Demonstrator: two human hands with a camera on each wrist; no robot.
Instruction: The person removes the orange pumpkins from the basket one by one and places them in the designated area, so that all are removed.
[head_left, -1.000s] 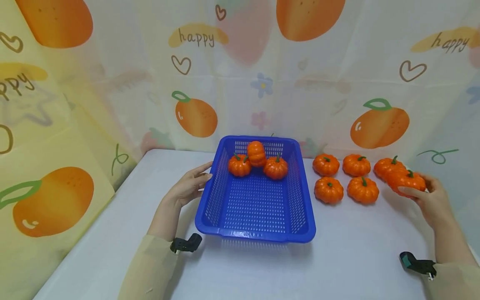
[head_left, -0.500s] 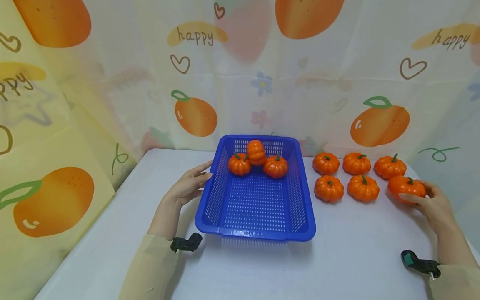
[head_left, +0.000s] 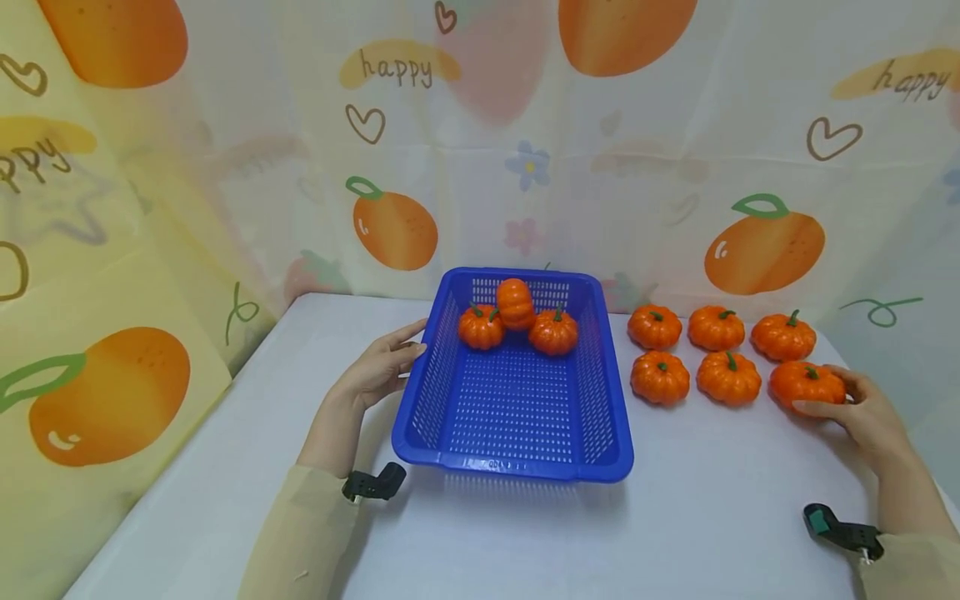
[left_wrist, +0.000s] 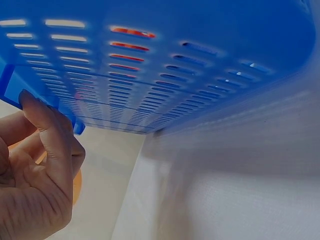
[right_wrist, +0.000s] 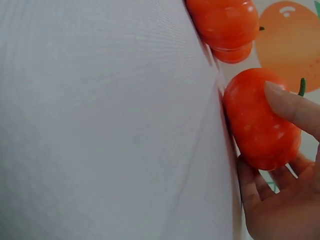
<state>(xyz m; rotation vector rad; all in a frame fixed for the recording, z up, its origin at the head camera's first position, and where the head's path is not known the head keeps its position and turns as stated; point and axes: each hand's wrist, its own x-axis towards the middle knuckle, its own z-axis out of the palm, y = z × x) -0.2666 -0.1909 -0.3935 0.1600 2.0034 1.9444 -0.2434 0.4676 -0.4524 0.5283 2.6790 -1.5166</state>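
Note:
My right hand (head_left: 873, 421) holds a small orange pumpkin (head_left: 801, 385) with a green stem at the table's right side, thumb on its near face and fingers behind. In the right wrist view that pumpkin (right_wrist: 260, 122) sits on or just at the white surface. My left hand (head_left: 378, 367) grips the left rim of a blue perforated plastic basket (head_left: 510, 468); its fingertips are partly hidden by the rim. Inside the basket, at the far end, are three pumpkins: one at left (head_left: 481, 327), one tipped on its side (head_left: 514, 304) and one at right (head_left: 553, 332).
Right of the basket, several pumpkins stand in two rows, with a front one (head_left: 728, 379) beside the held one and a back one (head_left: 783, 336) behind it. A patterned cloth (head_left: 622, 175) hangs behind the white table (head_left: 697, 508).
My right hand has lowered the pumpkin from in front of the back-row one and shifted it slightly left, into line with the front row. My left hand and the basket stay put.

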